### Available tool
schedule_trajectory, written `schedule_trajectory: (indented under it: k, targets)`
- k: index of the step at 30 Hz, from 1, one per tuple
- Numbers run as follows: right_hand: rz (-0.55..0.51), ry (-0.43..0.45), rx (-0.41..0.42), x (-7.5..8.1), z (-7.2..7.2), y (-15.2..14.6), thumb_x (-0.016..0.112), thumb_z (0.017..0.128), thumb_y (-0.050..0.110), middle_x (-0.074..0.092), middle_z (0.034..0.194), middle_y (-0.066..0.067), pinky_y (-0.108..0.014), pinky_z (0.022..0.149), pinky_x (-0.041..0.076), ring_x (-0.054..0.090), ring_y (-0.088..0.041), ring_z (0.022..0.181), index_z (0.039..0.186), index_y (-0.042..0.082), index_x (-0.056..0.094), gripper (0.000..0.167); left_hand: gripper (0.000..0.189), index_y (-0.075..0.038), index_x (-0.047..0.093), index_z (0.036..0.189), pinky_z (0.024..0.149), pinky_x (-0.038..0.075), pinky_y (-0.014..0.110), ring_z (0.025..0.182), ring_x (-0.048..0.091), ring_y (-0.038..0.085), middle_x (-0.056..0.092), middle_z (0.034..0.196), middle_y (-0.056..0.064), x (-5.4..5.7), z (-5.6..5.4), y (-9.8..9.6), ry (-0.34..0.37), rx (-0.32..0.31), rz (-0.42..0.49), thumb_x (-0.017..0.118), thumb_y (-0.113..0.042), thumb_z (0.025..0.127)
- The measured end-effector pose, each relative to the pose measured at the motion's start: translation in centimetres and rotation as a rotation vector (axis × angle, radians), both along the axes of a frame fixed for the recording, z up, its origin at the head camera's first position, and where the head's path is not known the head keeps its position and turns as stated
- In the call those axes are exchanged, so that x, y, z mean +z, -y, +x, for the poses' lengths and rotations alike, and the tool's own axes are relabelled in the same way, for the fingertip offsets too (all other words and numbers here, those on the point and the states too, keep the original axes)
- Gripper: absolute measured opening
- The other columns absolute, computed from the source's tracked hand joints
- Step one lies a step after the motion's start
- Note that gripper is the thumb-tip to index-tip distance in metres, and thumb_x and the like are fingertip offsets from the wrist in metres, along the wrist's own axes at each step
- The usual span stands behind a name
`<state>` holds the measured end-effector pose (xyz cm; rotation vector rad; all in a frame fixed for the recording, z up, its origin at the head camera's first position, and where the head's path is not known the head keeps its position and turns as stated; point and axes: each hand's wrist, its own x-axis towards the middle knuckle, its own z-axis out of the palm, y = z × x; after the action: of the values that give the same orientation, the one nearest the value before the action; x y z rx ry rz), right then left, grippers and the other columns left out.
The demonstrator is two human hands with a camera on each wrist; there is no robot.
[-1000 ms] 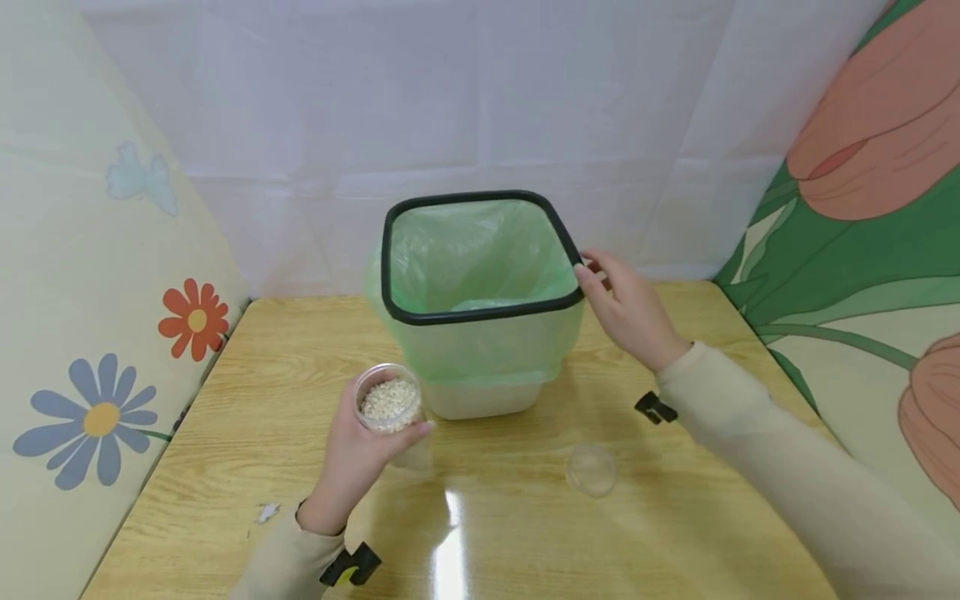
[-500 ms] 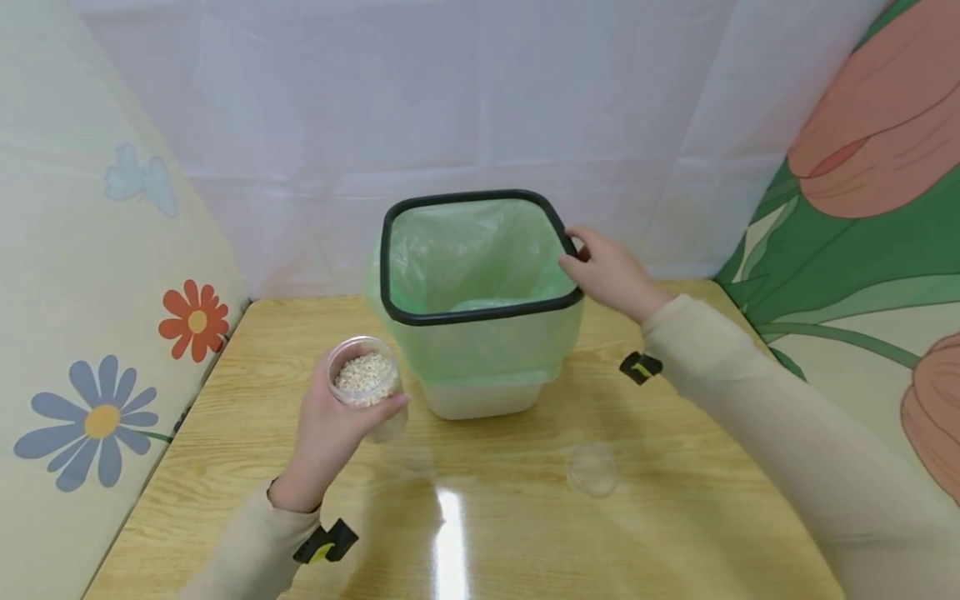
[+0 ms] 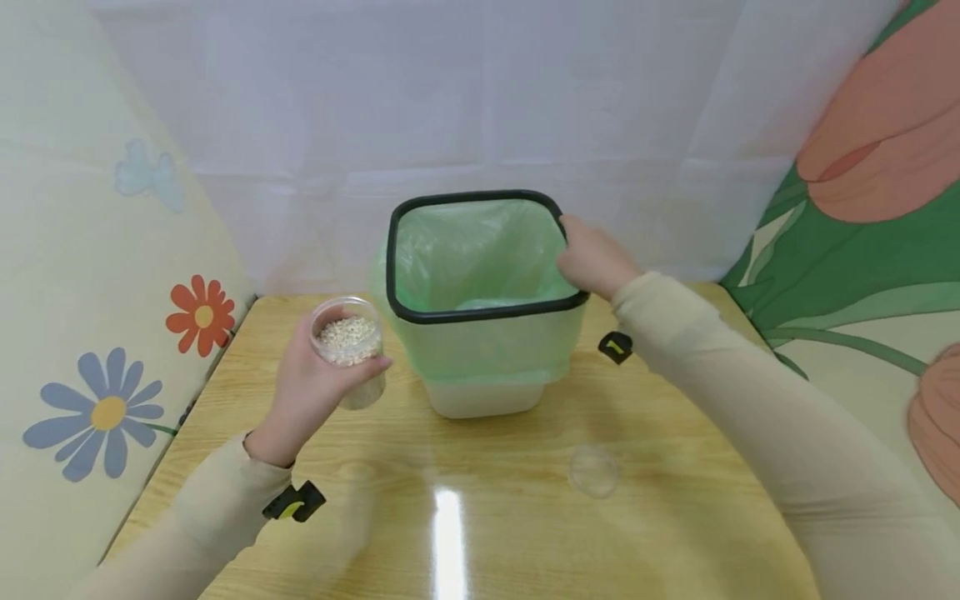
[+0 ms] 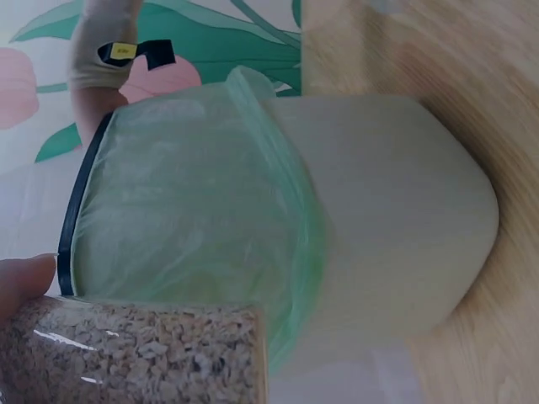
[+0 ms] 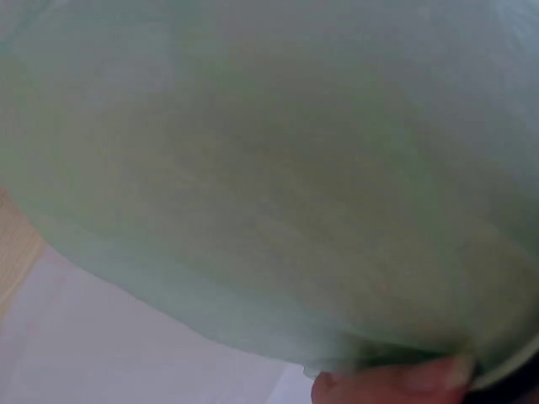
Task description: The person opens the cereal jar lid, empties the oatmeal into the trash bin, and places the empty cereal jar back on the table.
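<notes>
My left hand (image 3: 300, 383) holds a clear plastic jar (image 3: 364, 392) upright, its mouth uncovered, left of the trash can. Pale flakes that look like oats (image 3: 348, 337) fill much of it; through the jar wall in the left wrist view the oats (image 4: 152, 358) show up close. A white trash can (image 3: 486, 402) stands on the table, lined with a green bag (image 3: 480, 354) under a black rim ring (image 3: 483, 314). At the right side of that ring, my right hand (image 3: 596, 260) grips the rim. In the right wrist view, a finger (image 5: 400, 383) presses there against the bag.
A clear round lid (image 3: 594, 472) lies flat on the wooden table (image 3: 517, 517), right of the trash can and nearer to me. Behind the can hangs a white cloth (image 3: 315, 125). Panels with painted flowers (image 3: 108, 414) border the table on both sides.
My left hand has moved the jar leftward and away from me, apart from the can. My right hand has slid back along the rim and curled over it.
</notes>
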<state>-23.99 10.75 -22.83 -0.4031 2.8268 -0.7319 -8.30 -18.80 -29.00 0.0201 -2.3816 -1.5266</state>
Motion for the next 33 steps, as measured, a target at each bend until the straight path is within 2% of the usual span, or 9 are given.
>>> schedule_trajectory:
  k: [7,11,14,18,22,27,30,33]
  targets:
    - [0.032,-0.014,-0.012,-0.2,0.3,-0.1,0.029,0.088,-0.002,0.017,0.157,-0.025,-0.050,0.102,0.034,0.043,-0.037,0.115,0.153,-0.002,0.001,0.071,0.074,0.006,0.038,0.133,0.096,0.038,0.041,0.115,0.045,0.029,0.046,0.129,0.019,2.3,-1.0,0.6,-0.030,-0.026,-0.044,0.082,-0.006,0.075]
    - [0.046,-0.024,-0.015,-0.3,0.2,0.0,0.030,0.088,-0.001,0.019,0.156,-0.025,-0.051,0.105,0.033,0.043,-0.038,0.121,0.154,0.000,0.002,0.071,0.075,0.008,0.038,0.134,0.095,0.038,0.041,0.114,0.044,0.030,0.044,0.129,0.021,3.4,-1.8,0.8,-0.065,-0.031,-0.070,0.082,-0.005,0.074]
    - [0.042,-0.024,-0.020,-0.3,0.1,0.0,0.030,0.089,0.000,0.018,0.157,-0.023,-0.051,0.109,0.030,0.037,-0.038,0.131,0.154,0.000,0.003,0.071,0.076,0.009,0.037,0.134,0.095,0.040,0.042,0.113,0.045,0.031,0.044,0.129,0.022,4.1,-2.5,1.0,-0.074,-0.034,-0.094,0.082,-0.006,0.075]
    - [0.029,-0.019,-0.024,-0.4,0.1,0.0,0.030,0.089,0.000,0.017,0.158,-0.022,-0.050,0.106,0.031,0.037,-0.036,0.130,0.154,0.001,0.003,0.071,0.078,0.008,0.033,0.137,0.094,0.043,0.042,0.113,0.047,0.031,0.042,0.132,0.021,5.1,-3.2,1.3,-0.036,-0.046,-0.113,0.080,-0.013,0.078]
    - [0.027,-0.019,-0.026,-0.4,0.1,0.1,0.030,0.089,0.000,0.017,0.158,-0.021,-0.050,0.109,0.029,0.029,-0.037,0.139,0.154,0.001,0.004,0.070,0.082,0.006,0.030,0.140,0.094,0.044,0.043,0.115,0.047,0.031,0.041,0.136,0.020,5.7,-3.7,1.6,-0.004,-0.049,-0.134,0.080,-0.019,0.079]
    - [0.038,-0.023,-0.026,-0.4,0.1,0.2,0.030,0.089,0.000,0.019,0.158,-0.021,-0.052,0.113,0.024,0.021,-0.039,0.143,0.154,0.000,0.004,0.070,0.081,0.008,0.032,0.138,0.097,0.042,0.044,0.116,0.046,0.032,0.042,0.134,0.021,6.0,-4.3,1.7,-0.009,-0.046,-0.155,0.081,-0.018,0.078]
    - [0.038,-0.020,-0.021,-0.4,0.2,0.2,0.029,0.090,-0.001,0.018,0.157,-0.022,-0.049,0.109,0.030,0.030,-0.037,0.138,0.154,-0.001,0.003,0.069,0.080,0.008,0.033,0.137,0.100,0.040,0.045,0.119,0.045,0.033,0.043,0.134,0.022,6.2,-4.7,1.6,-0.014,-0.041,-0.195,0.081,-0.017,0.078]
    - [0.039,-0.020,-0.016,-0.3,0.3,0.2,0.028,0.090,-0.001,0.017,0.157,-0.022,-0.048,0.102,0.034,0.039,-0.035,0.127,0.154,-0.002,0.003,0.068,0.080,0.008,0.034,0.137,0.102,0.037,0.047,0.122,0.044,0.035,0.044,0.135,0.022,6.5,-5.2,1.6,-0.015,-0.031,-0.240,0.081,-0.017,0.078]
